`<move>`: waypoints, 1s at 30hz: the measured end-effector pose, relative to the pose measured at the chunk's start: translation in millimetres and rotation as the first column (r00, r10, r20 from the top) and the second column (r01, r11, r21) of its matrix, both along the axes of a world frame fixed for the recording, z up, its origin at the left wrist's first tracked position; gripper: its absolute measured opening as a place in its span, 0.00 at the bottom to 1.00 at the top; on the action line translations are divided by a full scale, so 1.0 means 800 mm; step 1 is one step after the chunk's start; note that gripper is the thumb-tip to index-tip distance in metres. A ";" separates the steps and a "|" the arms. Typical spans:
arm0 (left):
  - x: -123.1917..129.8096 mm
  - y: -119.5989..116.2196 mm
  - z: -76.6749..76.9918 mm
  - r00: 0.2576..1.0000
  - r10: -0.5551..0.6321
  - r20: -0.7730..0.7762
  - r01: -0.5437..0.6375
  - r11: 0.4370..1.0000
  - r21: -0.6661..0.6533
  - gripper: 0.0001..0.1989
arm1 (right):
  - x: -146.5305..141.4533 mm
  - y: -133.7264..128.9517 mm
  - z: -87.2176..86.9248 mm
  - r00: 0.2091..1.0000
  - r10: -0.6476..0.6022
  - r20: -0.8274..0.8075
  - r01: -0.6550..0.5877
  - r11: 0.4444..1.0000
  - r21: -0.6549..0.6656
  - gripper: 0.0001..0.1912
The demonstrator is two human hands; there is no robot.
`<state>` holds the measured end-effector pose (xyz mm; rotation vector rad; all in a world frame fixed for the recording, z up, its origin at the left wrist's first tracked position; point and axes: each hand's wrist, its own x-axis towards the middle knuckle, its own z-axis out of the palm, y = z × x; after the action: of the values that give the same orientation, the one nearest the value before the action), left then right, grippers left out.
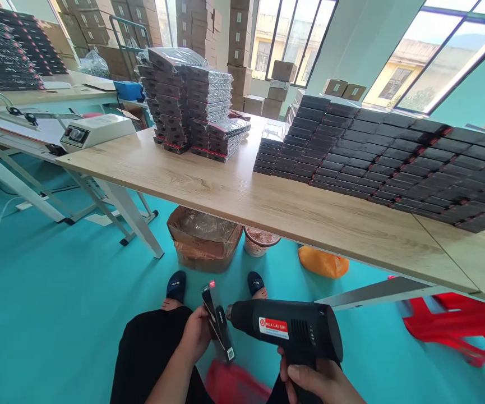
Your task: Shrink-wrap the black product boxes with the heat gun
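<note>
My left hand [197, 333] is closed around a slim black box [218, 322] with red and white markings, held tilted above my lap. Wrapped round the handle of a black heat gun [286, 328] is my right hand [309, 379]. A red and white label shows on the gun's side. The gun's metal nozzle points left at the face of the box, very close to it; whether they touch I cannot tell. My left fingers are partly hidden behind the box.
The wooden table [208, 182] ahead carries stacks of film-wrapped boxes [166, 101] and a long wall of black boxes [377, 151]. A sealing machine [97, 132] stands left. Below are an open carton [204, 261], a wastebasket [259, 247], an orange bag [323, 262] and a red stool [456, 325].
</note>
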<state>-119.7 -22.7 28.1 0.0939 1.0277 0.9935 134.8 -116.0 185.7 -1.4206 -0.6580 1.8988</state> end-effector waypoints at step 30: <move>0.002 0.002 -0.007 0.999 0.039 -0.016 -0.039 0.999 -0.012 0.02 | 0.003 0.049 0.066 0.849 0.451 0.276 -0.469 0.883 -0.001 0.05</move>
<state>-117.9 -21.5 22.5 0.0719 1.0532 1.0232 136.9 -76.6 238.3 -1.5970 -1.2838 2.0239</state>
